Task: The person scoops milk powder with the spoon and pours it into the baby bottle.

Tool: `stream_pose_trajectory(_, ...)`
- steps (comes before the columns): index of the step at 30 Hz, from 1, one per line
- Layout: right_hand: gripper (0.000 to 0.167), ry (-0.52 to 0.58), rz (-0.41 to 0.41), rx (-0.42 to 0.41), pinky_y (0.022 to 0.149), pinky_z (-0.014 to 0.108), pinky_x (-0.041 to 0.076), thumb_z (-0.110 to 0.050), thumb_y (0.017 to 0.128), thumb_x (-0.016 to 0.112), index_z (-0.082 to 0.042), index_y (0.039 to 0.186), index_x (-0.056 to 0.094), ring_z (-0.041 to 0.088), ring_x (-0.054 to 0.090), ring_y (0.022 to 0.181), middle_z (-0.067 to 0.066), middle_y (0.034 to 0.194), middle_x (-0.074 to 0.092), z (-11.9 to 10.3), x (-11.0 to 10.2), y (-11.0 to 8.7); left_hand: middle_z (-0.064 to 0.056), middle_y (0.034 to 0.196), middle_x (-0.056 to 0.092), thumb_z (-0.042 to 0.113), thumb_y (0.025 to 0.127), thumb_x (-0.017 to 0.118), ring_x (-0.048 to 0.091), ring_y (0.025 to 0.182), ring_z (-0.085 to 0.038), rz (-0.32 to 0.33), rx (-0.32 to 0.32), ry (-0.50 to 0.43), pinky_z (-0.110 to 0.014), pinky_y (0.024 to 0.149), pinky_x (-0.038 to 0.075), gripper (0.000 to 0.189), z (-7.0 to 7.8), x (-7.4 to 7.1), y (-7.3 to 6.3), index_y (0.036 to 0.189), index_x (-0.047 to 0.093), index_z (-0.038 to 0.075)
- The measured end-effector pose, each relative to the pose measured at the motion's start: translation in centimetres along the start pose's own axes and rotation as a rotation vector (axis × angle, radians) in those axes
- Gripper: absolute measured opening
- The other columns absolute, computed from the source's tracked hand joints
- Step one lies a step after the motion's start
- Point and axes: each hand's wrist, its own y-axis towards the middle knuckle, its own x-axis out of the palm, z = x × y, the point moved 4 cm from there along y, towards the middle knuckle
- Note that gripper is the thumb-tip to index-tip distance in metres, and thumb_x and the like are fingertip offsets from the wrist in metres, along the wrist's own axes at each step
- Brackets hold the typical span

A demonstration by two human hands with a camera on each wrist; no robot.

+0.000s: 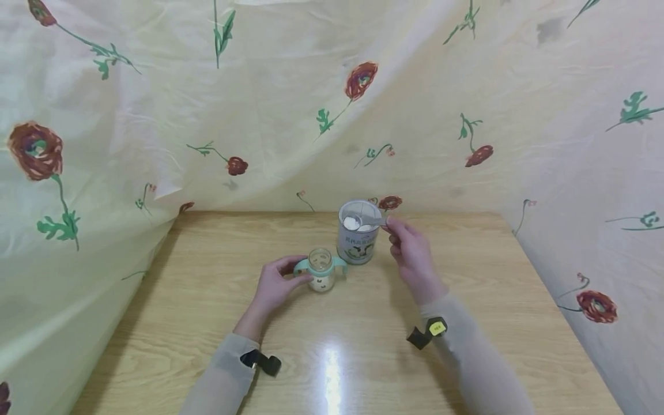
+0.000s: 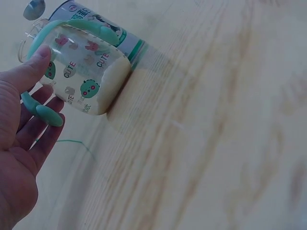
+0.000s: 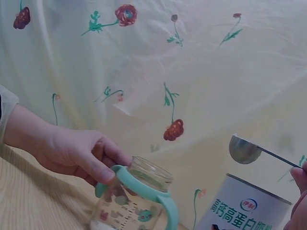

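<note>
A clear glass baby bottle (image 1: 322,282) with a mint-green two-handled collar stands uncapped on the table, pale powder at its bottom. My left hand (image 1: 276,282) grips it by one handle; in the left wrist view the thumb (image 2: 38,64) presses near the collar and the fingers reach round the handle. Between thumb and fingers, my right hand (image 1: 413,256) pinches the handle of a metal measuring scoop (image 3: 245,150). White powder fills the scoop's bowl, which is held level above the open milk powder tin (image 1: 355,246), just behind and right of the bottle.
The wooden table (image 1: 207,323) reaches out on both sides of the arms. A flower-printed cloth (image 1: 290,115) hangs along its back and sides. Dark straps with small devices sit on both sleeved wrists.
</note>
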Motion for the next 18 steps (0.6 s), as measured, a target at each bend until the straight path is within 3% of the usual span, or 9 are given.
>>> stream_pose_trajectory(10, 0.014, -0.021, 0.002, 0.0, 0.06, 0.016, 0.035, -0.025, 0.107, 0.07, -0.012, 0.112, 0.068, 0.006, 0.047, 0.079, -0.008, 0.093, 0.071, 1.2, 0.4, -0.8, -0.004, 0.122, 0.078, 0.018, 0.083, 0.095, 0.071, 0.112, -0.023, 0.004, -0.005, -0.013, -0.047, 0.102, 0.057, 0.047, 0.1, 0.0, 0.0, 0.126, 0.078, 0.012)
stream_pose_trajectory(18, 0.009, -0.019, -0.012, -0.038, 0.058, 0.016, 0.032, -0.021, 0.107, 0.069, -0.015, 0.102, 0.073, 0.007, 0.047, 0.081, -0.007, 0.092, 0.072, 2.0, 0.6, -1.3, -0.003, 0.121, 0.078, 0.018, 0.083, 0.095, 0.072, 0.11, -0.023, 0.006, 0.005, -0.007, -0.046, 0.101, 0.058, 0.047, 0.0, 0.0, 0.0, 0.127, 0.077, 0.011)
